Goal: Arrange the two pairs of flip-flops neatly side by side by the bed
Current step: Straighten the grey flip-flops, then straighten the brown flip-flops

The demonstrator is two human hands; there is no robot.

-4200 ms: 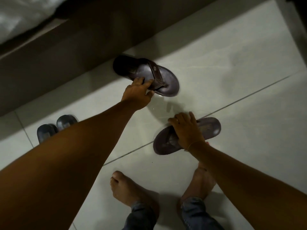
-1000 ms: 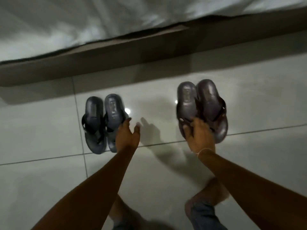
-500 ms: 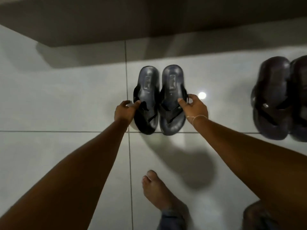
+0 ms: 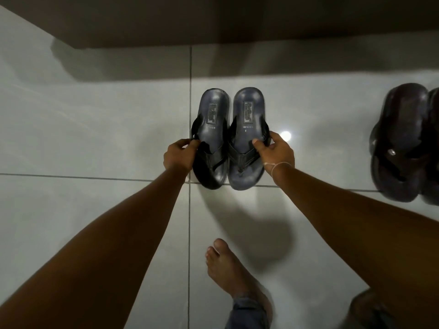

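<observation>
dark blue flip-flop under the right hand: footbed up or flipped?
Footbed up. The dark blue flip-flop shows its logo patch and strap, and the right hand pinches that strap's outer side.

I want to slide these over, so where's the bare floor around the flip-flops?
Bare tile lies between the grey pair and the brown pair, left of the left hand, and between the heels and the bed base. It is crowded at the grey pair's sides, where the right hand also grips.
</observation>
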